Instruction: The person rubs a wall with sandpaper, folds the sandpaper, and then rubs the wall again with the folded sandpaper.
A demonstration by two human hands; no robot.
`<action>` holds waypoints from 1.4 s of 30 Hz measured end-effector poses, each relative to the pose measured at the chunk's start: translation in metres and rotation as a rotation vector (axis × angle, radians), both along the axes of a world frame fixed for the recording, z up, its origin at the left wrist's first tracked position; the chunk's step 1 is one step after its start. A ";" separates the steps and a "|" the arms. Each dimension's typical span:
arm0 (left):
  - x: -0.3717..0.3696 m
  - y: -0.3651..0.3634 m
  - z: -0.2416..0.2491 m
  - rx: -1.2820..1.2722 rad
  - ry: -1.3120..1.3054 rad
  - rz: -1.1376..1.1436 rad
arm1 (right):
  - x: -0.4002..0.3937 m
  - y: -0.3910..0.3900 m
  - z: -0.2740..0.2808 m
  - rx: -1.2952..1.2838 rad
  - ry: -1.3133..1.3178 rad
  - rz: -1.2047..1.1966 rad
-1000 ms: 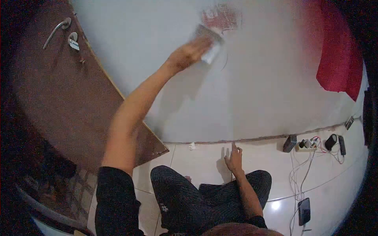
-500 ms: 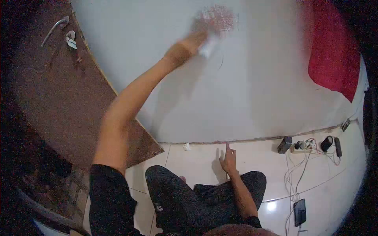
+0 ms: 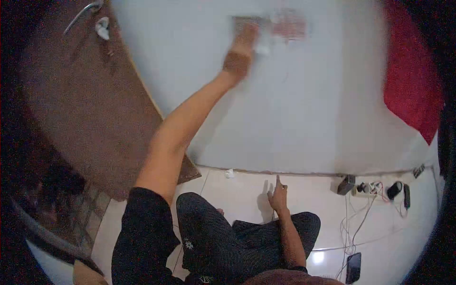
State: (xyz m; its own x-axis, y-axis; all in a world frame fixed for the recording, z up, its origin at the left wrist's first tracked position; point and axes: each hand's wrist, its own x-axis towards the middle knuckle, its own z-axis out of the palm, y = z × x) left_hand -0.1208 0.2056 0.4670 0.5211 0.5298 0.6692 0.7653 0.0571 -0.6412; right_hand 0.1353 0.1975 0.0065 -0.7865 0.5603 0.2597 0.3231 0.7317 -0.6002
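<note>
My left hand point(image 3: 244, 42) is raised high against the pale wall point(image 3: 266, 118), fingers closed and smeared by motion. In it is a flat thing with a dark straight edge point(image 3: 247, 20); a white part shows below the palm. Its kind is too blurred to name. Just right of this hand, a rough red patch point(image 3: 289, 26) marks the wall. Down at the floor, my right hand point(image 3: 279, 197) holds nothing. Its index finger stretches toward the foot of the wall, the thumb apart and the other fingers partly curled.
A brown door point(image 3: 90, 95) with a metal handle stands at left. Red cloth point(image 3: 411, 80) hangs at right. Along the wall's foot lie a white scrap point(image 3: 230, 173), a dark box point(image 3: 346, 184) and a power strip point(image 3: 362, 189) with cables. A phone point(image 3: 353, 267) rests on the tiled floor.
My left hand has shifted left off the red patch, leaving more wall between them. My right hand keeps its pose. The whole view has turned slightly.
</note>
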 end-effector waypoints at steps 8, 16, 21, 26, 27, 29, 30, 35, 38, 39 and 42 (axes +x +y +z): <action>-0.012 -0.035 -0.017 0.010 -0.170 0.023 | 0.008 0.003 -0.025 -0.015 0.115 0.043; -0.025 -0.054 -0.024 -0.060 0.079 0.079 | -0.002 0.012 -0.048 0.004 -0.018 0.060; -0.032 -0.044 -0.026 0.265 -0.385 0.050 | -0.002 0.003 -0.028 0.004 -0.075 0.021; -0.033 -0.047 -0.013 0.050 -0.373 0.135 | -0.004 0.004 -0.027 -0.033 -0.013 0.057; -0.025 -0.043 -0.012 0.377 -0.423 -0.044 | -0.003 0.005 -0.031 -0.056 -0.007 0.068; -0.021 -0.042 -0.012 0.207 -0.195 -0.003 | -0.011 0.010 -0.049 -0.015 0.021 0.054; -0.020 -0.048 -0.014 0.053 0.035 0.059 | -0.009 0.014 -0.059 0.032 0.039 0.066; -0.029 -0.048 -0.001 0.288 -0.321 0.037 | -0.003 0.003 -0.031 0.043 -0.053 0.044; -0.036 -0.057 -0.014 0.015 0.018 0.041 | 0.001 0.001 -0.025 0.021 -0.013 0.061; -0.040 -0.056 -0.011 0.002 0.022 0.022 | -0.003 0.001 -0.025 0.015 -0.014 0.050; -0.029 -0.052 -0.020 0.172 -0.216 0.030 | -0.004 0.003 -0.027 0.016 -0.071 0.072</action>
